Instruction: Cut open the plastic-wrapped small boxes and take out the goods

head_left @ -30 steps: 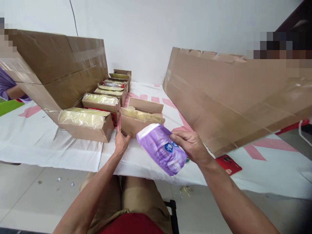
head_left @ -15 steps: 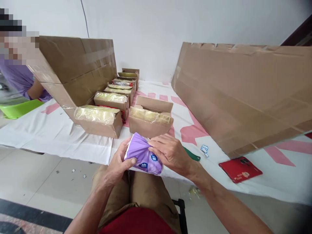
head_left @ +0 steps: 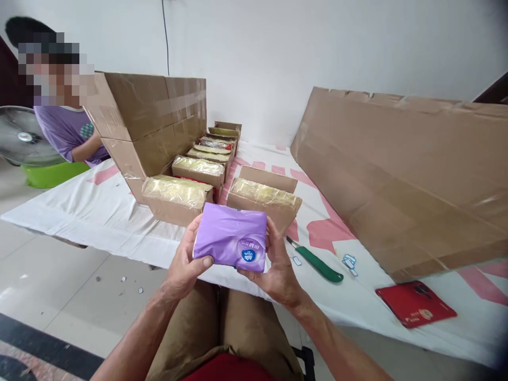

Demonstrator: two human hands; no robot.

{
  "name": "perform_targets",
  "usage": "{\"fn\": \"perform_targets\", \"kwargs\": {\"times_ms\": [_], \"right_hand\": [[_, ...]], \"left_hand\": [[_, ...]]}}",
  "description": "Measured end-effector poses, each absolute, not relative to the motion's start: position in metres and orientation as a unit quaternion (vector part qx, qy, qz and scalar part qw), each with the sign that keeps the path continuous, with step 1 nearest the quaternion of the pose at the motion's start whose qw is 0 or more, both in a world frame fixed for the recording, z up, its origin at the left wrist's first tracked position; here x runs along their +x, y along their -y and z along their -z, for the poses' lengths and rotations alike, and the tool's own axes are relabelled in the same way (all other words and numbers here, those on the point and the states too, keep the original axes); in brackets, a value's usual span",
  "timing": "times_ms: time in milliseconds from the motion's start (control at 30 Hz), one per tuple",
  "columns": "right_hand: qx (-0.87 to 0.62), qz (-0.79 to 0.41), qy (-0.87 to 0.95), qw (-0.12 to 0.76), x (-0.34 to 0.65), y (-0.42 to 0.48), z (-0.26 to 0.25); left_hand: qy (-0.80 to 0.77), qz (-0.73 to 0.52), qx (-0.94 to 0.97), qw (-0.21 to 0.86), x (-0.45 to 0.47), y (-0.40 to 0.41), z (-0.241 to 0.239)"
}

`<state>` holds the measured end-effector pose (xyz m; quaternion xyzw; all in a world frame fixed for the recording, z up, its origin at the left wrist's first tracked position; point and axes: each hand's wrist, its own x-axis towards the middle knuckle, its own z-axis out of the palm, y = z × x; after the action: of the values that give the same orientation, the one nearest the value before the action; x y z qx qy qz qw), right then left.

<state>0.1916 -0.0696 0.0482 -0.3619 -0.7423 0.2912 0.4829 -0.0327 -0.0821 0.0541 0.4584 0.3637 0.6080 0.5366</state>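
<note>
A purple pack of tissues [head_left: 228, 235] with a blue round logo is held between my two hands, over the table's front edge. My left hand [head_left: 187, 262] grips its left end, thumb on the front face. On the right end, my right hand [head_left: 281, 270] is closed round the pack, fingers partly hidden behind it. Just beyond the pack stands an open cardboard box [head_left: 264, 205] with yellowish wrapped contents. To the right of my right hand lies a green-handled knife [head_left: 320, 264], its short blade pointing away to the left.
A row of small open boxes [head_left: 178, 198] runs back along a tall cardboard carton [head_left: 154, 121]. At right leans a large cardboard panel [head_left: 413, 180]. A red phone [head_left: 416, 304] and small blue-white labels [head_left: 350, 264] lie on the white cloth. Another person [head_left: 65, 127] sits at left.
My right hand has moved from pinching the pack's wrapper to holding its right end. The pack now faces me flat and smoother. The view has shifted left, and the knife is uncovered.
</note>
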Motion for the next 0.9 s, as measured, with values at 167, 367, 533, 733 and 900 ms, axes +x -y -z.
{"fn": "perform_targets", "kwargs": {"times_ms": [167, 367, 533, 733, 900], "right_hand": [[-0.351, -0.236, 0.736, 0.528, 0.182, 0.059, -0.097], [-0.321, -0.2, 0.74, 0.556, 0.181, 0.053, -0.151], [-0.348, -0.204, 0.723, 0.561, 0.161, 0.054, -0.151], [-0.305, -0.364, 0.709, 0.522, 0.096, 0.05, -0.047], [-0.314, -0.42, 0.708, 0.473, 0.05, 0.043, 0.021]], "left_hand": [[-0.368, -0.583, 0.559, 0.461, -0.059, 0.074, -0.11], [-0.33, -0.647, 0.583, 0.364, -0.062, 0.064, -0.149], [-0.296, -0.692, 0.604, 0.264, -0.08, 0.073, -0.154], [-0.454, -0.6, 0.564, 0.339, -0.144, 0.09, -0.082], [-0.564, -0.545, 0.475, 0.4, -0.188, 0.107, -0.017]]}}
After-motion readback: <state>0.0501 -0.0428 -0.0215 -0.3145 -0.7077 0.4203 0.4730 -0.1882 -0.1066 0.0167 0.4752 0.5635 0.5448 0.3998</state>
